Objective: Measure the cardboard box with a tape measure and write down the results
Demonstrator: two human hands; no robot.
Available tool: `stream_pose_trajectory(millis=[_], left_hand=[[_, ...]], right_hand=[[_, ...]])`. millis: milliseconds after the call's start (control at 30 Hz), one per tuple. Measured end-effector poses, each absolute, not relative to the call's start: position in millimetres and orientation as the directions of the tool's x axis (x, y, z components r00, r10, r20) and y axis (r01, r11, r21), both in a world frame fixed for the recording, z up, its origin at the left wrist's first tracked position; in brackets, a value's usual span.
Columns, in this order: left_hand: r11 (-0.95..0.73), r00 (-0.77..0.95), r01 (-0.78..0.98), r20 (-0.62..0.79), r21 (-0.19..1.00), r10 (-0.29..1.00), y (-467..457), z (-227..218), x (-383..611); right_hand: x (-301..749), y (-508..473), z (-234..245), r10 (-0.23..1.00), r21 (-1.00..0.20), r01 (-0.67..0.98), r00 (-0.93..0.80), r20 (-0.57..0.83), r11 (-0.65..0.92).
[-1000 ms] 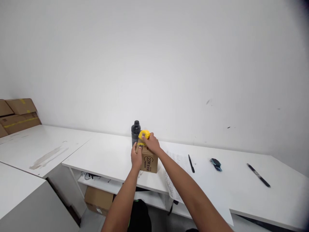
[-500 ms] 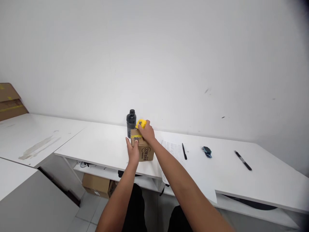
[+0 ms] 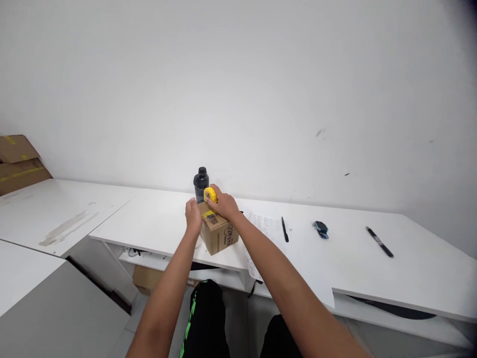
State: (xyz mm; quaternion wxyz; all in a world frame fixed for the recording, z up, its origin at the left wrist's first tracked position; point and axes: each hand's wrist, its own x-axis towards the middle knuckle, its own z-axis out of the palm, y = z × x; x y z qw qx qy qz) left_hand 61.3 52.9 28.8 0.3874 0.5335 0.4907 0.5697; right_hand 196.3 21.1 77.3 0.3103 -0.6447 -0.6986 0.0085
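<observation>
On my feed I read a plain office or workroom: white desks (image 3: 156, 214), paper (image 3: 268, 226) and pens (image 3: 285, 229) towards four o'clock, cartons (image 3: 18, 149) stacked at nine.

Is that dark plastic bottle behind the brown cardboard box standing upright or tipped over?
Upright: the dark plastic bottle stands behind the brown cardboard box, its black cap at the top.
</observation>
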Motion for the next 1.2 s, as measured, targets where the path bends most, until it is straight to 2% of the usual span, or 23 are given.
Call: stream_pose_trajectory(millis=[100,200,400,600,867,1033,1200], left_hand=[[-0.185,-0.009,0.051,0.186,0.981,0.983,72.5,46.3,63.5],[-0.150,0.054,0.063,0.147,0.987,0.988,81.2,43.3,68.1],[-0.139,0.036,0.105,0.136,0.985,0.990,85.4,34.5,70.2],[-0.117,0.007,0.141,0.117,0.983,0.993,91.3,34.6,70.3],[-0.147,0.003,0.094,0.147,0.985,0.989,89.7,32.0,71.8],[-0.150,0.021,0.096,0.149,0.984,0.989,89.9,28.5,71.5],[-0.126,0.017,0.071,0.125,0.990,0.992,91.1,27.6,70.8]], right_hand=[[196.7,21.6,78.8,0.910,-0.389,0.907,0.015,0.413,0.161],[197.6,22.1,78.6,0.912,-0.374,0.915,0.018,0.411,0.150],[202.9,26.2,74.1,0.912,-0.358,0.924,0.024,0.409,0.136],[199.0,21.6,81.5,0.945,-0.348,0.931,0.009,0.328,0.112],[195.2,-55.4,81.8,0.956,-0.258,0.966,0.057,0.289,0.020],[204.3,-114.7,61.6,0.959,-0.289,0.956,0.128,0.253,-0.051],[205.7,-118.5,51.9,0.947,-0.337,0.940,0.159,0.279,-0.059]])
